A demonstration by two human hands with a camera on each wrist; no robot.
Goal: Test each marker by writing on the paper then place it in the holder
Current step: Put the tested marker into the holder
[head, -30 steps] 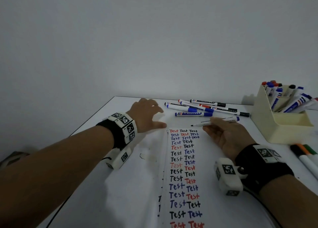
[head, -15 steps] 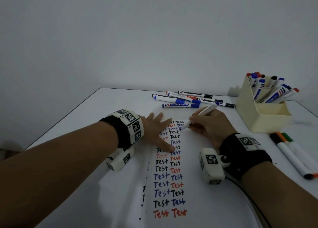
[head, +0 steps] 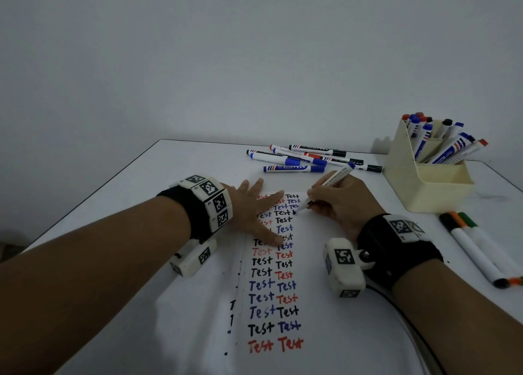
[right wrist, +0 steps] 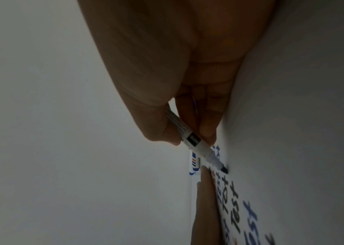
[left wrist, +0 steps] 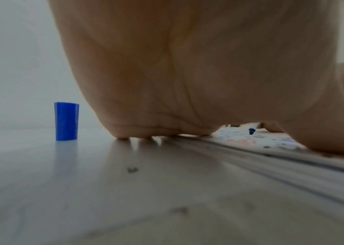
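Right wrist — marker (right wrist: 196, 147) between fingers (right wrist: 160, 131)

You are working at a white bench (head: 175, 171) that is filling the lower half of the head view. A sheet of paper (head: 317, 304), covered in rows of "Test" in black, blue and red, is lying at lower centre. Your left hand (head: 254, 213) is pressing flat on its upper left part. Loose markers (head: 305, 158) are lying in a cluster at the upper centre of the bench. A cream holder (head: 430, 188) is standing at the right. Three more markers (head: 475, 247) are lying side by side at the right edge. In the left wrist view, a blue cap (left wrist: 66, 121) is standing upright on the bench at left.
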